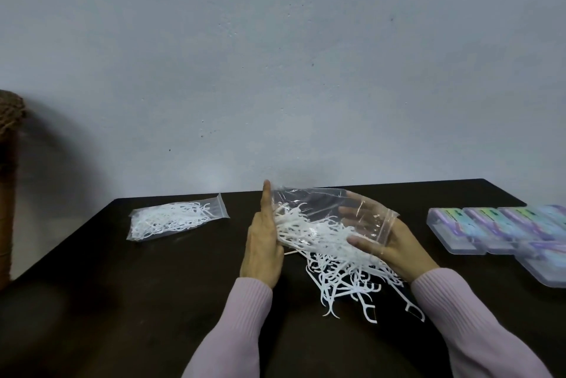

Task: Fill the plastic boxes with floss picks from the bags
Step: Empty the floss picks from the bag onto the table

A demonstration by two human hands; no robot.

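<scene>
At frame centre, the right hand is gripping the clear zip bag, fingers showing through the film; the left hand is pressing flat-fingered against its left side; floss picks are spilling below onto the dark table; the labels on the plastic boxes at right are too blurred to read.

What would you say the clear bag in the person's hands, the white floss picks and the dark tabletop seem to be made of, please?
Clear bag: thin glossy plastic film; it creases, glints and shows the right hand through it. White floss picks: probably moulded matte plastic, thin and uniformly white. Dark tabletop: smooth, faintly sheened; wood or laminate, I cannot tell.
</scene>
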